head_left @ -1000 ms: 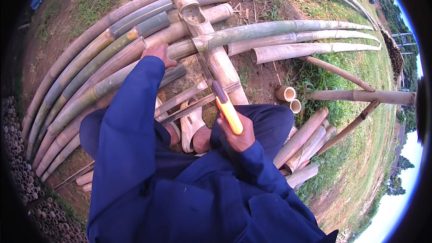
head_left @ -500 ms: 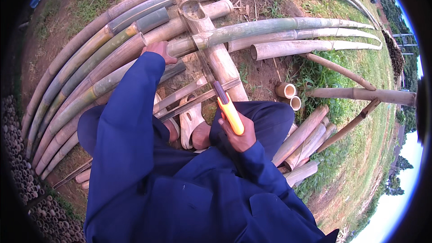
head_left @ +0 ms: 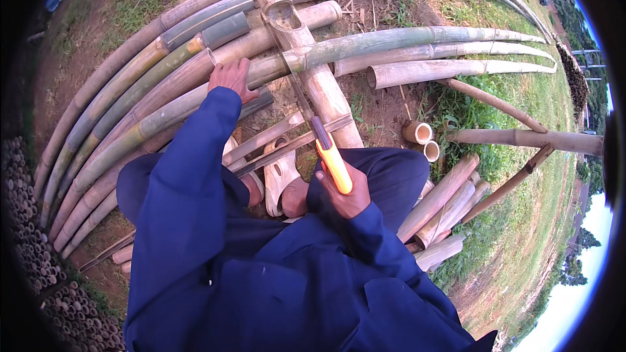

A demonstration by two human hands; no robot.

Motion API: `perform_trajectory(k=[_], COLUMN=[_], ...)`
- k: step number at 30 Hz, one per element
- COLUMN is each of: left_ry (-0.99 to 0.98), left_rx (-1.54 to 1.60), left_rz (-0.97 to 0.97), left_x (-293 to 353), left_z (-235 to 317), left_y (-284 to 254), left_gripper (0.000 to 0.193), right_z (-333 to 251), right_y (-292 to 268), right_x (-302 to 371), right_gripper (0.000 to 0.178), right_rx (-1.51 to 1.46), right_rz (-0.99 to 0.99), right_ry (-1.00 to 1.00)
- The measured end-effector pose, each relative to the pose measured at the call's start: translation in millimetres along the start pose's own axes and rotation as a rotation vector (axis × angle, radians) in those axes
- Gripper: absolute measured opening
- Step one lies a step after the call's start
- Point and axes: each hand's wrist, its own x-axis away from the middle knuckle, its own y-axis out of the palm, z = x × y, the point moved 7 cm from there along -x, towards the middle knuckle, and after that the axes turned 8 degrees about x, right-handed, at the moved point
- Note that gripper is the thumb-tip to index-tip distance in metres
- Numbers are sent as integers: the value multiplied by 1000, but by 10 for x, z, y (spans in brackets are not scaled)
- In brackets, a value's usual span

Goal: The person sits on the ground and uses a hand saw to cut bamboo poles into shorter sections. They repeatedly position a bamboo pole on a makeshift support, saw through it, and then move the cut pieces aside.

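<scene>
My right hand (head_left: 349, 194) is closed round the handle of a handsaw (head_left: 334, 165), yellow-orange with a dark purple part near the blade. The thin blade runs up and away, crossing a long greenish bamboo pole (head_left: 352, 46) close to a node. My left hand (head_left: 233, 81) grips this pole from above, left of the blade, fingers over its top and thumb toward me. The pole lies across a thick bamboo support (head_left: 324, 88), which has a scooped notch near its far end. How deep the blade sits in the pole cannot be made out.
Several long bamboo poles (head_left: 124, 119) curve away on the left. Two short cut tubes (head_left: 417, 133) stand right of the support. Cut lengths (head_left: 438, 203) are piled by my right knee, near a propped bamboo frame (head_left: 515, 135). Split strips (head_left: 267, 135) lie over my light clogs (head_left: 279, 176).
My left hand's fingers have shifted and spread slightly on the pole. The saw keeps nearly the same place across it. The whole view has moved a little.
</scene>
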Motion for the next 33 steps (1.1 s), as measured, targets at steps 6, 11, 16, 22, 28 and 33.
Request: perform_trajectory(k=[6, 11, 16, 22, 28, 33], left_ry=[-66, 11, 7, 40, 11, -44], left_rx=[9, -32, -66, -77, -91, -86], left_rz=[-11, -5, -57, -128, -153, -147], left_x=[20, -47, -69, -119, -131, -84], left_z=[-119, -6, -141, -83, -188, 4], left_y=[97, 30, 62, 81, 133, 135], left_gripper=[73, 63, 61, 64, 70, 78], right_z=[-241, 17, 31, -174, -26, -162], right_y=[-610, -137, -281, -722, -874, -667], right_x=[833, 100, 475, 1023, 829, 1130], right_gripper=[38, 19, 26, 22, 17, 18], right_rx=[94, 11, 31, 101, 130, 115], right_rz=[-63, 30, -106, 47, -27, 137], right_ry=[85, 17, 145, 148, 76, -14])
